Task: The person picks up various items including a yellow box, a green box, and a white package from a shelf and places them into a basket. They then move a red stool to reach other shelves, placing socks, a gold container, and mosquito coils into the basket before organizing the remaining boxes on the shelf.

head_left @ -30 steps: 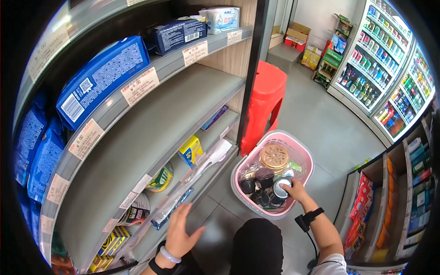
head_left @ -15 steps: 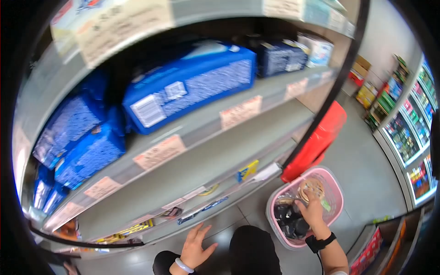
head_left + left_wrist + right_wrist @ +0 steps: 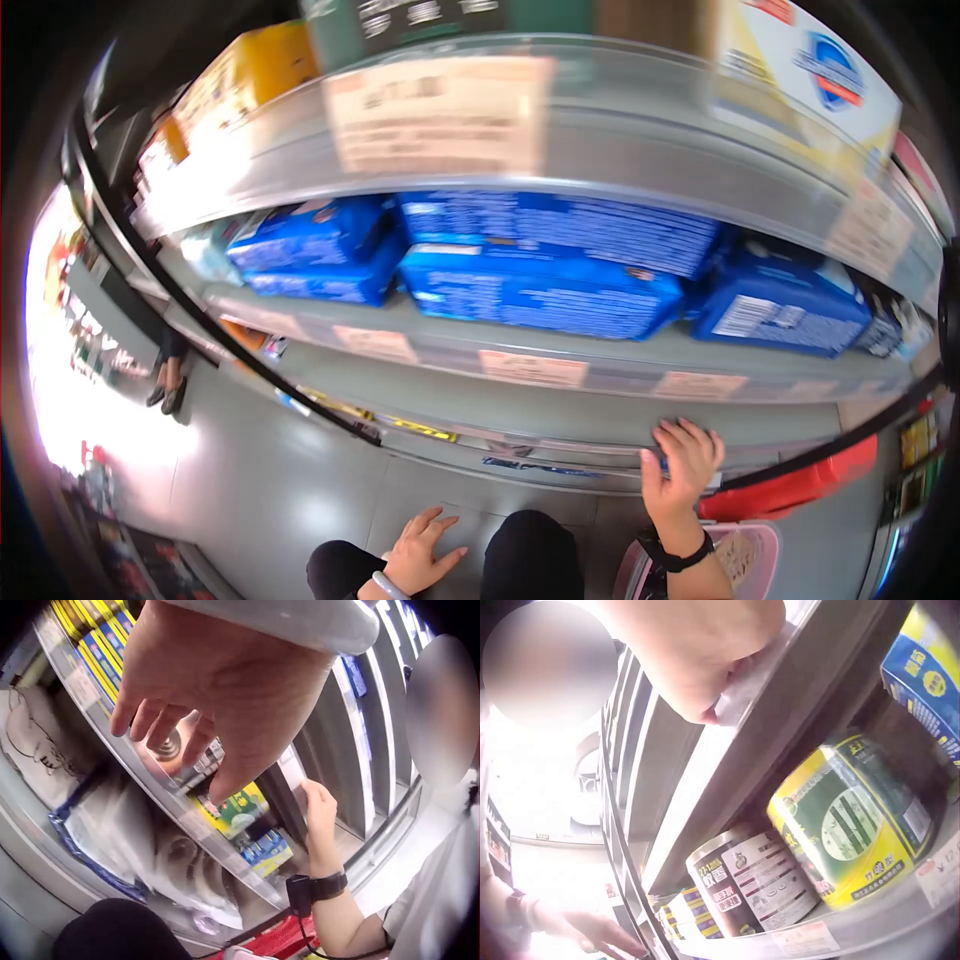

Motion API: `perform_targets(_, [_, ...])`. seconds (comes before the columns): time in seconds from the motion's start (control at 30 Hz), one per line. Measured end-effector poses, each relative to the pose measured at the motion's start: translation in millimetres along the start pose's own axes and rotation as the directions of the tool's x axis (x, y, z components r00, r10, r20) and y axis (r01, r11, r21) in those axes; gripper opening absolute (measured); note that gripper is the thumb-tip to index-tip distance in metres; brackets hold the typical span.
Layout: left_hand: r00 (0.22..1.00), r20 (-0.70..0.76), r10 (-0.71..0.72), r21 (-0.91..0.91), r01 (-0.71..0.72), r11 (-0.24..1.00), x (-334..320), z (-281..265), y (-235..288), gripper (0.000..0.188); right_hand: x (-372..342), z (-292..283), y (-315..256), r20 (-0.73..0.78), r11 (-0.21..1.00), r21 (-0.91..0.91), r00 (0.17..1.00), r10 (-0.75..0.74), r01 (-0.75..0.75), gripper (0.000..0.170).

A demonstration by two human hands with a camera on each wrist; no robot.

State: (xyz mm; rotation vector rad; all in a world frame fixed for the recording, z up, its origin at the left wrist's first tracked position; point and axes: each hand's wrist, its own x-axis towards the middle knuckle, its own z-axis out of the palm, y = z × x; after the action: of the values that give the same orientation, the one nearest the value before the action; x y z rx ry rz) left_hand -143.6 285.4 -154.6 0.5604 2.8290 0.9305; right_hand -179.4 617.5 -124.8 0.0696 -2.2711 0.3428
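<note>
My right hand (image 3: 684,472), fingers spread and slightly bent, is at the edge of a bare lower shelf (image 3: 600,412), above the pink basket (image 3: 768,560). It holds nothing that shows; in the right wrist view the hand (image 3: 705,652) is at that shelf's edge, its fingertips partly hidden. My left hand (image 3: 422,555) hovers empty over the floor by my knee, fingers loosely spread. In the left wrist view the left hand (image 3: 225,690) hangs in front of the lower shelf, with a green and yellow tin (image 3: 244,810) beyond its fingers.
Blue packages (image 3: 545,295) fill the shelf above. A black and white tin (image 3: 757,881) and a green-yellow tin (image 3: 851,821) stand on the low shelf. A red stool (image 3: 800,480) is at the right. A person's feet (image 3: 168,393) show at far left.
The view has swung left, toward the shelves. My right hand has left the basket, where it was touching the items inside, and risen to the shelf edge. The left hand stays empty.
</note>
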Motion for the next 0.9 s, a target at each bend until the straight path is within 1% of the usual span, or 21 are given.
perform_targets(0.03, [0.999,0.008,-0.032,0.005,0.032,0.999,-6.7,-0.1,-1.9,0.049,-0.9,1.5,2.1,-0.002,1.0,-0.023,1.0,0.01,-0.01,0.022])
perform_targets(0.07, [0.998,-0.006,-0.061,0.003,0.061,0.998,-11.8,2.1,-5.0,0.049,-0.7,4.6,3.5,0.011,1.0,0.001,1.0,-0.008,0.008,0.022])
perform_targets(0.13, [0.998,-0.018,-0.052,-0.037,0.051,0.998,-19.4,10.9,-15.2,0.047,-0.6,10.5,4.6,-0.044,0.998,-0.059,0.999,-0.02,0.017,0.022])
perform_targets(0.17, [0.997,-0.028,-0.074,-0.039,0.073,0.997,-21.1,13.3,-17.4,0.047,-0.8,13.5,5.3,-0.068,0.997,-0.075,0.997,-0.039,0.033,0.023])
perform_targets(0.23, [1.0,-0.007,-0.031,-0.068,0.03,0.997,-18.4,17.2,-22.7,0.045,-3.7,16.3,7.3,-0.07,0.996,-0.077,0.997,-0.043,0.037,0.023])
perform_targets(0.27, [0.999,-0.007,-0.046,-0.075,0.045,0.996,-17.1,17.7,-26.7,0.045,-5.8,17.4,7.1,-0.079,0.995,-0.097,0.996,-0.038,0.03,0.024])
perform_targets(0.3, [1.0,-0.004,-0.012,-0.098,0.011,0.995,-17.1,18.6,-29.9,0.045,-5.7,18.3,5.7,-0.094,0.993,-0.109,0.994,-0.05,0.04,0.022])
perform_targets(0.33, [1.0,-0.006,0.021,-0.126,-0.022,0.992,-19.7,21.1,-32.6,0.045,-7.9,18.3,6.0,-0.073,0.993,-0.107,0.995,-0.064,0.056,0.022])
perform_targets(0.37, [1.0,-0.013,0.01,-0.14,-0.011,0.99,-21.9,22.3,-37.4,0.045,-8.3,20.2,6.4,-0.099,0.992,-0.114,0.993,-0.064,0.053,0.022])
perform_targets(0.43, [0.997,0.001,0.072,-0.153,-0.071,0.986,-27.5,21.6,-49.6,0.045,-4.9,20.4,0.7,-0.143,0.989,-0.135,0.986,-0.086,0.067,0.019])
perform_targets(0.47, [0.997,-0.004,0.073,-0.155,-0.073,0.985,-29.7,21.0,-56.5,0.045,-3.8,20.4,-1.1,-0.145,0.988,-0.136,0.985,-0.092,0.072,0.019])
perform_targets(0.53, [0.993,-0.02,0.118,-0.175,-0.12,0.977,-33.0,18.0,-71.8,0.045,-4.6,20.4,-3.7,-0.153,0.986,-0.164,0.987,-0.052,0.027,0.018])
perform_targets(0.6, [0.99,-0.025,0.138,-0.205,-0.14,0.969,-36.5,9.6,-87.0,0.044,-3.6,20.2,-10.8,-0.168,0.976,-0.215,0.984,-0.054,0.017,0.018])
perform_targets(0.67, [0.987,-0.026,0.156,-0.248,-0.158,0.956,-41.6,-0.5,-104.6,0.044,-3.6,21.3,-13.3,-0.151,0.972,-0.218,0.987,0.055,-0.088,0.016])
perform_targets(0.77, [0.98,-0.051,0.195,-0.306,-0.201,0.931,-48.0,-16.6,-136.0,0.044,-2.5,26.4,-12.5,-0.169,0.951,-0.287,0.983,0.071,-0.118,0.017])
perform_targets(0.83, [0.987,-0.011,0.159,-0.348,-0.153,0.925,-54.4,-25.7,-157.7,0.044,-2.3,27.6,-7.7,-0.16,0.927,-0.347,0.983,0.091,-0.142,0.022])
perform_targets(0.9, [0.985,-0.01,0.175,-0.362,-0.166,0.917,-58.5,-33.7,-176.8,0.044,-1.4,27.4,-9.3,-0.155,0.921,-0.359,0.982,0.104,-0.154,0.022])
